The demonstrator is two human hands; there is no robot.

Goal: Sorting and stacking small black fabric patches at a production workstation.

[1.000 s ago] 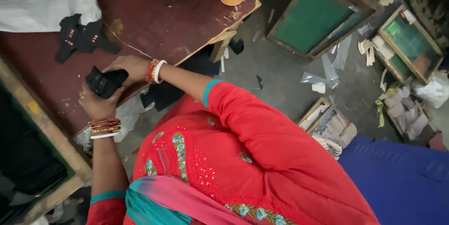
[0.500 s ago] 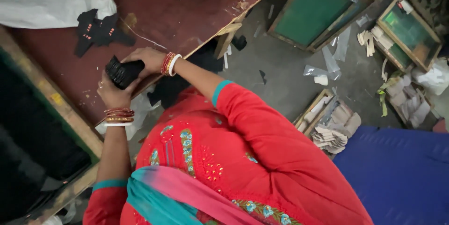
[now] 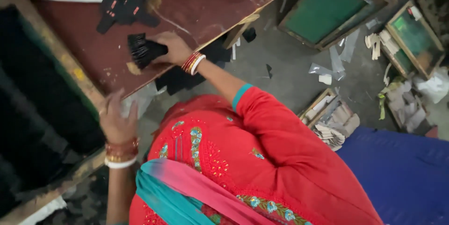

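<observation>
1. Her right hand gripped a stack of black cut pieces on the red-brown worktable, fingers closed around one end.
2. Her left hand rested spread on the table's front edge (near the wooden frame).
3. I'd judge that squaring the stack wants a firm grip and edges tapped flush against the board.
</observation>
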